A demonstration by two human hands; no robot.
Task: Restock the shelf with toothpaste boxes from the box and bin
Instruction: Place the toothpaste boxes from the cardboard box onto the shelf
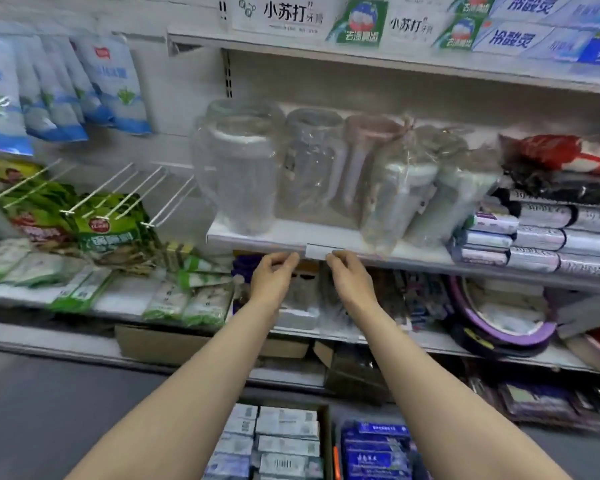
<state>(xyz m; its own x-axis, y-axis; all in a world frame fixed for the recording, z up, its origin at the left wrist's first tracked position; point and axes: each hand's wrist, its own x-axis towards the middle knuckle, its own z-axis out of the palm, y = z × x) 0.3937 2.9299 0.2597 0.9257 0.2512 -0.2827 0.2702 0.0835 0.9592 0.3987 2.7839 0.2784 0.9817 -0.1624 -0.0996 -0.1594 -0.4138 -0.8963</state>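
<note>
Both arms reach up from the bottom of the frame to the front edge of the middle shelf point(257, 237) at the centre. The left hand point(274, 271) and the right hand point(349, 275) sit just beside each other with a white label strip point(317, 251) between them on the shelf lip. The fingers of each hand are curled in toward the strip's ends and appear to pinch it, though blur makes the exact contact hard to judge.

The toothpaste boxes lie in 2 places. At the bottom centre, a cardboard box point(324, 441) on the floor holds white toothpaste boxes point(284, 441) stacked flat, barcodes up. Just to its right, blue toothpaste boxes point(378, 452) lie stacked; what holds them cannot be made out. More toothpaste cartons point(510, 39) already fill the top shelf point(361, 53) across the upper right of the frame.

On the middle shelf stand plastic-wrapped jugs point(239, 174) and wrapped cups point(413, 188), with folded textiles point(551, 233) piled at the right. At the upper left, blue and white pouches point(115, 81) hang on pegs, and green packets point(111, 223) hang and lie below them at the left. A purple-rimmed basin point(506, 327) rests on the lower shelf at the right.
</note>
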